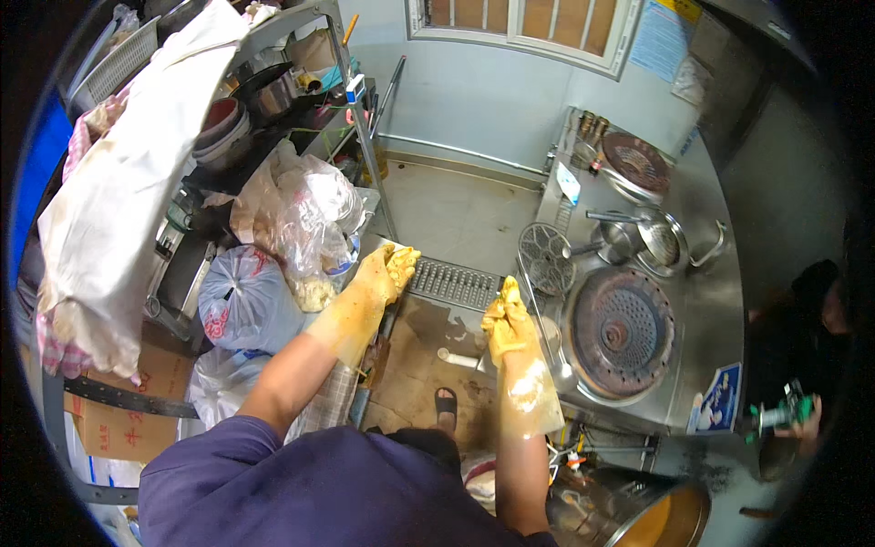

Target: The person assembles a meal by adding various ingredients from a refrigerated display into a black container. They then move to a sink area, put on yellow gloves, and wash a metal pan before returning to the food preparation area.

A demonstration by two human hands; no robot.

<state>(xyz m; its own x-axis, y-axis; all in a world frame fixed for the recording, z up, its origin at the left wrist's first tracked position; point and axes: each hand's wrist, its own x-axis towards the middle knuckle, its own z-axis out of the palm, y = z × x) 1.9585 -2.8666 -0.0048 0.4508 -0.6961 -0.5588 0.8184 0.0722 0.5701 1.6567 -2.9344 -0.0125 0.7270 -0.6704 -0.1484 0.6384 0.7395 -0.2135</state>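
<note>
Both my hands wear long yellow rubber gloves, wet and stained, and are raised apart in front of me. My left hand (390,268) is closed with its fingers curled in, beside the plastic bags on the left. My right hand (509,325) is closed too, near the stove's left edge, one finger less bent than the rest. Nothing shows in either hand. Below and between them lies a perforated metal grate (454,284). Close to my right hand, a long-handled ladle (565,369) rests at the edge of the steel stove (702,301).
The stove carries a round perforated burner plate (620,333), a wire strainer (547,257) and steel pots (618,239). At left, a shelf rack holds pans (272,96), a white cloth (137,173) and tied bags (251,301). A large pot (670,520) stands lower right; another person's hand (807,424) shows at right.
</note>
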